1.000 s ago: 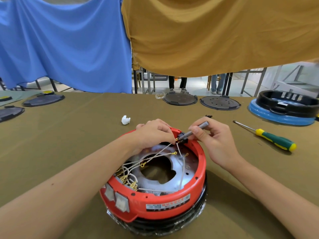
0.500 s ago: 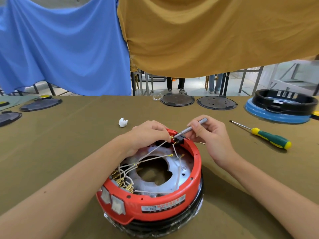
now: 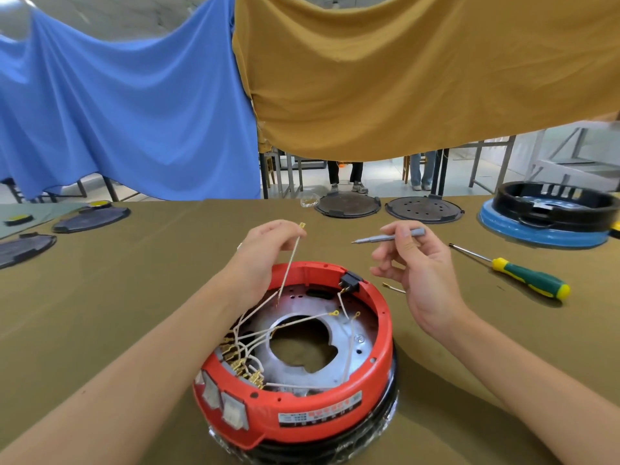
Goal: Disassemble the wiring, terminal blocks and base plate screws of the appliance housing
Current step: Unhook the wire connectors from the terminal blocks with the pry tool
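Both hands have lifted away from the black terminal block on the far rim of the red housing, where they worked half a second ago. Left hand now hangs above the far left rim, thumb and forefinger pinching a pale wire just below its brass spade connector; the wire runs taut down from the pinch into the bundle of leads inside the housing, its connector end clear of the block. Right hand hovers beyond the right rim, holding a slim grey screwdriver between thumb and forefinger, tip pointing left, the other fingers spread loosely. The block sits on the rim between the two hands and below them, touched by neither; one brass tab seems to remain plugged under it, though that is small and hard to read. A loose brass-tipped lead lies on the olive table cloth under the right hand. Farther right lies a green-and-yellow screwdriver
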Available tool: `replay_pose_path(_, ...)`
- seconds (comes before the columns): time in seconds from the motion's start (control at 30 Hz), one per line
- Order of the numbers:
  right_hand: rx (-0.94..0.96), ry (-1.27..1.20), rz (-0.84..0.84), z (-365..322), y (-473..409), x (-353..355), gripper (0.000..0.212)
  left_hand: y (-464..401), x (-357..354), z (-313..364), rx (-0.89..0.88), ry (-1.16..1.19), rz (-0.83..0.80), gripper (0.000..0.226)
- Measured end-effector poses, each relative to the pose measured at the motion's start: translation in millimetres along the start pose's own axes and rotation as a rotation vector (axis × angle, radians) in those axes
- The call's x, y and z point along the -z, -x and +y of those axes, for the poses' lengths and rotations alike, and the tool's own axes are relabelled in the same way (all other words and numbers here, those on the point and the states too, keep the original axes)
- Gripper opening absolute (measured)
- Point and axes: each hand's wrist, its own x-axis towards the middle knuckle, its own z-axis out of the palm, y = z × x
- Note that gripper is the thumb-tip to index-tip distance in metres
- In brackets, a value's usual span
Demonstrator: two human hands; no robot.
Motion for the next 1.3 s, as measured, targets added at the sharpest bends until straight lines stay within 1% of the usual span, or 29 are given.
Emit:
replay_pose_path(0.1, -0.007, -0.01, 0.001, -2, 0, 0, 0.019, -5, 7, 6, -0.001, 0.091, 0.011, 0.023)
replay_pose_path(0.23, 0.031, 0.002, -0.02, -2, 0, 1, 0.014, -8, 2, 26, -0.002, 0.102, -0.095, 0.035)
replay_pose_path(0.27, 0.034, 0.001, -0.03, -2, 0, 1, 0.016, -8, -3, 30, -0.005, 0.082, -0.111, 0.034)
replay_pose_path(0.4, 0.008, -0.04, -0.041, -3, 0, -1, 0.022, -3, -28, 37, 0.005, 0.009, -0.153, 0.011)
replay_pose_path(0.5, -0.01, -0.012, -0.028, -3, -1, 1, 0.016, 2, -44, 33, 0.022, 0.007, -0.19, 0.009)
replay_pose_path(0.6, -0.016, 0.045, -0.023, -3, -3, 5, 0.02, 7, -51, 29, 0.039, 0.008, -0.225, 0.006)
replay_pose_path(0.63, -0.013, 0.069, -0.021, -4, -4, 6, 0.02, 8, -51, 27, 0.039, -0.018, -0.23, 0.005)
replay_pose_path(0.7, 0.006, 0.126, 0.02, -6, -10, 10, 0.019, 8, -46, 25, -0.006, -0.154, -0.22, 0.009)
replay_pose_path(0.77, 0.014, 0.226, 0.103, -7, -20, 20, 0.019, 6, -33, 23, -0.101, -0.367, -0.209, 0.012)
replay_pose_path(0.8, -0.002, 0.32, 0.136, -7, -25, 27, 0.018, 5, -25, 21, -0.143, -0.502, -0.216, 0.016)
replay_pose_path(0.87, -0.092, 0.537, 0.142, -5, -33, 43, 0.014, 2, -7, 17, -0.175, -0.79, -0.249, 0.026)
replay_pose_path(0.93, -0.209, 0.694, 0.088, 1, -38, 55, 0.015, -2, 10, 13, -0.134, -0.989, -0.296, 0.032)
replay_pose_path(0.97, -0.24, 0.781, 0.057, 4, -39, 58, 0.015, -3, 18, 11, -0.098, -1.029, -0.329, 0.031)
replay_pose_path(1.03, -0.234, 0.982, -0.005, 11, -40, 62, 0.016, -2, 28, 7, -0.053, -1.029, -0.39, 0.024)
replay_pose_path(1.1, -0.191, 1.154, -0.045, 18, -40, 64, 0.017, -3, 33, 2, -0.063, -1.018, -0.381, 0.02)
replay_pose_path(1.17, -0.142, 1.265, -0.04, 21, -39, 66, 0.019, -4, 35, 0, -0.09, -1.021, -0.354, 0.019)
replay_pose_path(1.23, -0.092, 1.256, -0.021, 21, -39, 65, 0.02, -4, 35, -2, -0.116, -1.025, -0.334, 0.018)
replay_pose_path(1.3, -0.027, 1.16, -0.021, 17, -37, 60, 0.022, -4, 37, -3, -0.133, -1.023, -0.307, 0.017)
